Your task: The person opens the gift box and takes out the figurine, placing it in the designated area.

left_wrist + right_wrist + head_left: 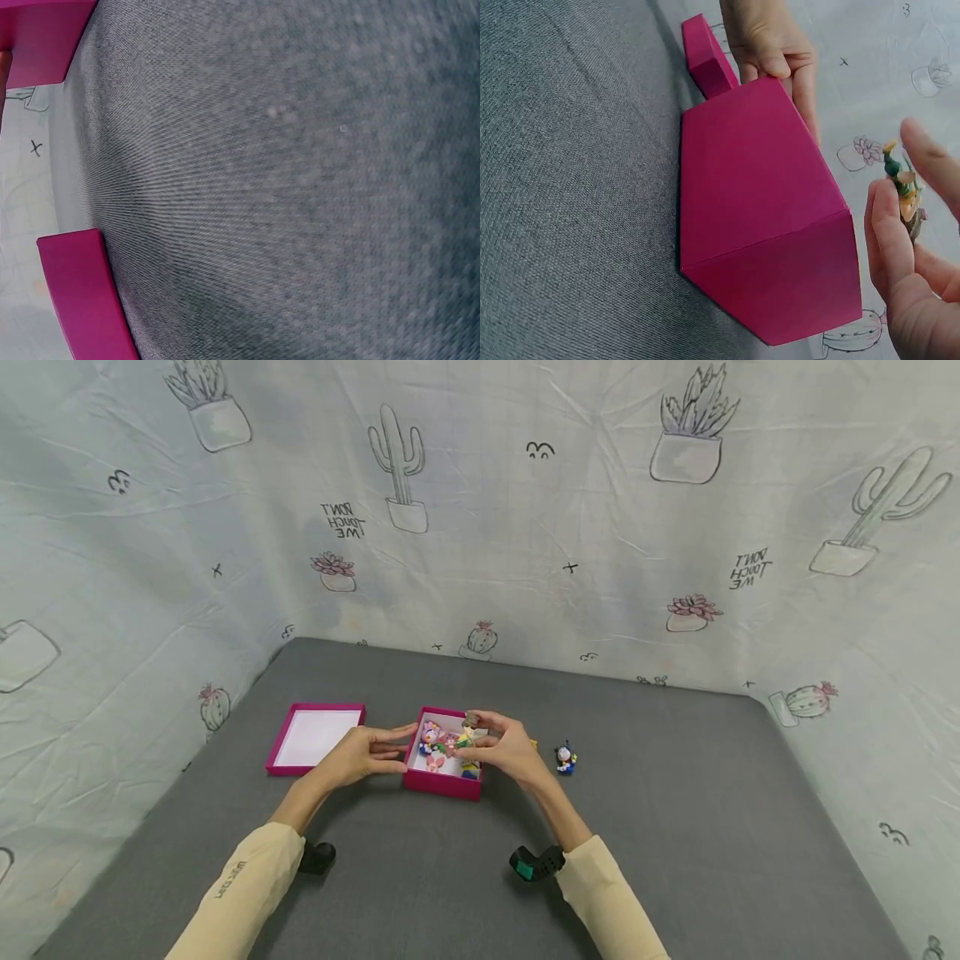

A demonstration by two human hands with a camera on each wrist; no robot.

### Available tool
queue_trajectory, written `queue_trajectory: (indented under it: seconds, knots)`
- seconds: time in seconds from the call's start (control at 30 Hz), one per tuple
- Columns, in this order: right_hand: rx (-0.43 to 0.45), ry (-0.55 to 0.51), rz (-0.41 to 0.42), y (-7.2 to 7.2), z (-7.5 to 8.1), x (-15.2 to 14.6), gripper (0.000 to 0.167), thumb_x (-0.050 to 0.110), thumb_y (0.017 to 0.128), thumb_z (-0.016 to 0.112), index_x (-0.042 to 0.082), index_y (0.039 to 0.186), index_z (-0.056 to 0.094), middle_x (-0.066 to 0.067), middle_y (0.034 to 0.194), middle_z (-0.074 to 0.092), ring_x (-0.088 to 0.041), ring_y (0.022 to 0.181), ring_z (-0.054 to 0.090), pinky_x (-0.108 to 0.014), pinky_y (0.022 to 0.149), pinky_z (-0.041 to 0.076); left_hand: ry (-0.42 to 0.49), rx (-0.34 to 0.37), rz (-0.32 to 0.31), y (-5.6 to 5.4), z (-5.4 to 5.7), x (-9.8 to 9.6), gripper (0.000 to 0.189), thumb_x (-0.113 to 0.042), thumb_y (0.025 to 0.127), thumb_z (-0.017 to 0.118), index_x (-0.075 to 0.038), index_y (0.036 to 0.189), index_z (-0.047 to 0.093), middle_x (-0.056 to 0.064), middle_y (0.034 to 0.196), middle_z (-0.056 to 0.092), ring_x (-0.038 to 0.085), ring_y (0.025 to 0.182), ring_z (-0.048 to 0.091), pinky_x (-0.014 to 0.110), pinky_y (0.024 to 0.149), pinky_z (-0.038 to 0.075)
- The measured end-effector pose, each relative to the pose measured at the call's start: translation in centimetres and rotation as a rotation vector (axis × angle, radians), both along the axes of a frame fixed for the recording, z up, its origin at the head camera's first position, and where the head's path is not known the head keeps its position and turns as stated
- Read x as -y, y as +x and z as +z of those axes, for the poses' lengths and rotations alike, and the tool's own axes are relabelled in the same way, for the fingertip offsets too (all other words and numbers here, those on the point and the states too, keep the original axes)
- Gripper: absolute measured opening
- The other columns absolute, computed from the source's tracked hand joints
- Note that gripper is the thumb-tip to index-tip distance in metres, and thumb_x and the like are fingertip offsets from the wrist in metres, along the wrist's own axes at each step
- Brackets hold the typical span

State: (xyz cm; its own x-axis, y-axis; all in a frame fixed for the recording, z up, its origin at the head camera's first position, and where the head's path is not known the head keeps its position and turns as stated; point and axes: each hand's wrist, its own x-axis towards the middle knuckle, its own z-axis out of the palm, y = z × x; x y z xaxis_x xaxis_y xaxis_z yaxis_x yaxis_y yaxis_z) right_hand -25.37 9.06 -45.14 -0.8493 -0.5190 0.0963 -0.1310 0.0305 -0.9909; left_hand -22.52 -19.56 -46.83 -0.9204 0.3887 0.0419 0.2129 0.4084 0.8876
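As the right hand point(508, 747) pinches, fingertips point(886, 204) flank a figurine point(907, 193).

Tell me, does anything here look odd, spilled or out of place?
Nothing looks spilled or damaged. The printed lettering on the backdrop seems reversed, which is odd. A small blue-and-white figurine also sits apart on the grey surface, outside the pink box, while other figurines are inside it.

Left sleeve point(243, 893) is pale cream-yellow, dark lettering point(229, 878) running along the forearm. Right sleeve point(609, 897) matches. Left wrist camera point(318, 858): black, rounded. Right wrist camera point(550, 860): black, curved, bearing a teal-green patch point(524, 869). Left hand point(365, 755) and right hand point(510, 749) are bare.
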Motion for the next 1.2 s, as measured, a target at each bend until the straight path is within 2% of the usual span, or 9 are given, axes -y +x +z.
queue_trajectory:
  seconds: [0.3, 0.43, 0.53, 0.6, 0.7, 0.83, 1.07, 1.2]
  knots:
    - [-0.194, 0.135, -0.058, -0.2, 0.3, 0.4, 0.063, 0.007, 0.077, 0.080, 0.000, 0.134, 0.053, -0.017, 0.120, 0.056, -0.015, 0.072, 0.060, -0.021, 0.059, 0.045, -0.002, -0.017, -0.012, -0.2, 0.8, 0.0, 0.070, -0.016, 0.076, 0.080, -0.005, 0.138, 0.050, 0.018, 0.142, 0.045, 0.033, 0.117, 0.058, 0.031, 0.088, 0.053]
    - [-0.284, 0.160, -0.085, 0.0, 0.3, 0.3, 0.064, 0.012, 0.077, 0.080, 0.002, 0.134, 0.053, -0.012, 0.119, 0.057, -0.018, 0.080, 0.062, -0.024, 0.069, 0.056, -0.003, -0.010, -0.005, -0.2, 0.8, -0.2, 0.069, -0.015, 0.076, 0.080, -0.005, 0.138, 0.050, 0.018, 0.142, 0.045, 0.033, 0.117, 0.058, 0.031, 0.088, 0.053]
    - [-0.374, 0.150, -0.093, 0.1, 0.4, 0.0, 0.062, 0.011, 0.076, 0.081, 0.000, 0.130, 0.054, -0.012, 0.116, 0.059, -0.021, 0.088, 0.063, -0.032, 0.077, 0.059, 0.000, -0.001, -0.003, -0.1, 0.9, -0.2, 0.069, -0.014, 0.076, 0.079, -0.005, 0.138, 0.050, 0.018, 0.143, 0.044, 0.033, 0.117, 0.057, 0.031, 0.088, 0.053]
    - [-0.441, 0.125, -0.097, 0.3, 0.8, -0.2, 0.058, 0.007, 0.075, 0.082, -0.004, 0.126, 0.056, -0.015, 0.112, 0.060, -0.026, 0.090, 0.064, -0.037, 0.077, 0.059, 0.004, 0.001, -0.003, 0.1, 0.9, -0.2, 0.069, -0.013, 0.076, 0.079, -0.005, 0.139, 0.050, 0.018, 0.143, 0.044, 0.033, 0.118, 0.057, 0.031, 0.088, 0.053]
    - [-0.532, 0.101, -0.117, 1.0, 2.2, -0.9, 0.052, 0.001, 0.072, 0.082, -0.010, 0.118, 0.059, -0.020, 0.104, 0.062, -0.033, 0.087, 0.065, -0.044, 0.074, 0.059, 0.002, -0.001, 0.001, 0.3, 0.9, -0.1, 0.069, -0.013, 0.077, 0.079, -0.004, 0.139, 0.050, 0.018, 0.143, 0.044, 0.034, 0.117, 0.057, 0.032, 0.089, 0.053]
    - [-0.563, 0.111, -0.149, 1.9, 4.2, -2.4, 0.048, -0.003, 0.072, 0.081, -0.012, 0.114, 0.060, -0.022, 0.100, 0.062, -0.035, 0.086, 0.065, -0.045, 0.074, 0.059, -0.006, -0.008, -0.001, 0.4, 0.9, -0.3, 0.069, -0.013, 0.077, 0.079, -0.004, 0.138, 0.050, 0.019, 0.142, 0.044, 0.034, 0.116, 0.058, 0.032, 0.089, 0.052]
    - [-0.520, 0.113, -0.142, 1.9, 4.9, -5.3, 0.047, -0.004, 0.072, 0.080, -0.014, 0.114, 0.060, -0.021, 0.100, 0.062, -0.033, 0.092, 0.064, -0.041, 0.079, 0.058, -0.011, -0.034, -0.012, 0.5, 0.8, -0.3, 0.067, -0.015, 0.077, 0.078, -0.003, 0.137, 0.051, 0.021, 0.141, 0.045, 0.033, 0.115, 0.059, 0.031, 0.087, 0.053]
    - [-0.531, 0.123, -0.146, 1.7, 5.2, -7.2, 0.048, -0.004, 0.072, 0.080, -0.012, 0.115, 0.060, -0.022, 0.101, 0.062, -0.032, 0.095, 0.063, -0.040, 0.081, 0.057, -0.016, -0.046, -0.020, 0.3, 0.7, -0.4, 0.066, -0.015, 0.078, 0.078, -0.001, 0.137, 0.051, 0.021, 0.141, 0.045, 0.033, 0.114, 0.059, 0.031, 0.087, 0.053]
